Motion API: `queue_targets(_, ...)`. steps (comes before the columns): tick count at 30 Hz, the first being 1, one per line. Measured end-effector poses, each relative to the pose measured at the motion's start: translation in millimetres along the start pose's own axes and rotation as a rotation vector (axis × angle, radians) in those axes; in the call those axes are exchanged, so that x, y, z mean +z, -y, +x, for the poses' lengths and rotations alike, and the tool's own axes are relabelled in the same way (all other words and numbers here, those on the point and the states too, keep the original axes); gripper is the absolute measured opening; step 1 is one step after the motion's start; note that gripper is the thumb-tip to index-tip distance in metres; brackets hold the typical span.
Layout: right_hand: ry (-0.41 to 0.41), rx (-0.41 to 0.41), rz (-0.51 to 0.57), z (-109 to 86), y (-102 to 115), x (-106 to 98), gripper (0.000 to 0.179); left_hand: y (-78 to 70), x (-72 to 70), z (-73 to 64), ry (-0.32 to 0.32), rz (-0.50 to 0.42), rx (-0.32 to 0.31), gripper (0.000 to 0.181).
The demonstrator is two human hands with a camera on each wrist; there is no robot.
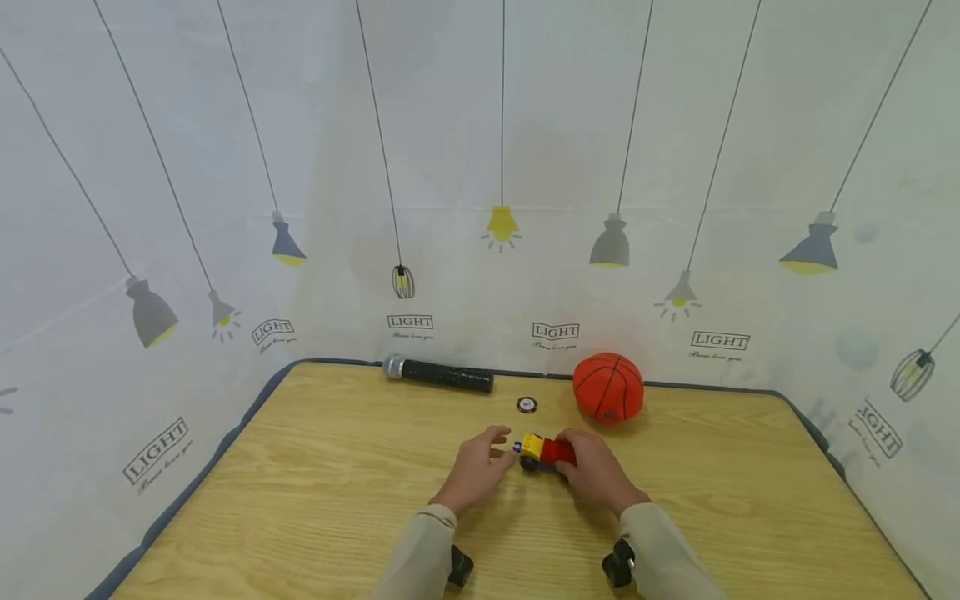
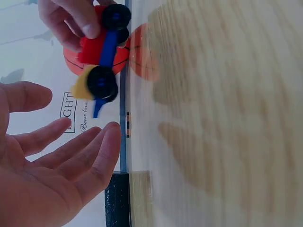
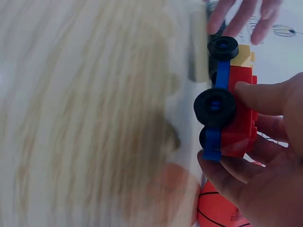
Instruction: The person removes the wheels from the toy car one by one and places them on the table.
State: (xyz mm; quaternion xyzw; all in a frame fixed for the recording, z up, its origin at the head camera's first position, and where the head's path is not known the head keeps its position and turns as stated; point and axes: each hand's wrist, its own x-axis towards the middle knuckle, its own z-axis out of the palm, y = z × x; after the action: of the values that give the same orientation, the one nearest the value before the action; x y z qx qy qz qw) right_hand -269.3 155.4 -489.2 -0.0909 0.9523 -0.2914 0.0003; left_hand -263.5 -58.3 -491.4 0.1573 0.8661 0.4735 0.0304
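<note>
My right hand (image 1: 596,471) grips a toy car (image 1: 555,452) built of red and yellow bricks on a blue base with black wheels. In the right wrist view the thumb lies on the car's red side (image 3: 241,101) and the fingers curl behind it. The wheels (image 3: 215,106) hang above the table. At the car's yellow end, my left hand (image 1: 476,468) is held with fingers spread and nothing in its grasp. The left wrist view shows a gap between its fingertips (image 2: 112,135) and the blue tip (image 2: 98,108) of the car.
A black microphone (image 1: 446,375) with a silver head lies along the table's back edge. Right of it is a small round black-and-white chip (image 1: 527,405), then a red ball (image 1: 609,387) with basketball lines. Lamp-printed sheeting (image 1: 450,167) surrounds the wooden table (image 1: 300,500).
</note>
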Motion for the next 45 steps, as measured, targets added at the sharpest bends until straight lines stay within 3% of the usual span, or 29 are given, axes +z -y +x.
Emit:
queue_targets(9,-0.019,0.105,0.328,-4.2,6.1,-8.4,0.03,-3.3,2.5,3.6,-0.01,-0.091,0.018,0.044)
queue_targets(16,-0.001,0.175,0.526,-8.5,10.8,-12.0,0.033,-10.3,4.3,6.7,-0.002,-0.249,0.057,0.041)
queue_targets(26,0.103,0.213,0.833,-19.2,15.0,-16.9,0.036,-21.0,6.7,9.1,-0.052,-0.333,0.137,0.035)
queue_targets(30,0.183,0.187,0.918,-22.9,15.0,-19.8,0.04,-25.5,6.8,10.3,-0.039,-0.365,0.162,0.03)
queue_targets(37,0.3,0.123,1.064,-31.2,15.8,-21.8,0.035,-33.0,3.6,12.9,0.022,-0.391,0.124,0.026)
queue_targets(41,0.318,0.079,1.117,-35.8,16.2,-19.4,0.038,-34.9,2.2,14.7,0.057,-0.392,0.099,0.031)
queue_targets(45,0.3,0.032,1.118,-37.8,18.4,-14.5,0.059,-37.2,2.6,16.0,0.097,-0.42,0.082,0.028)
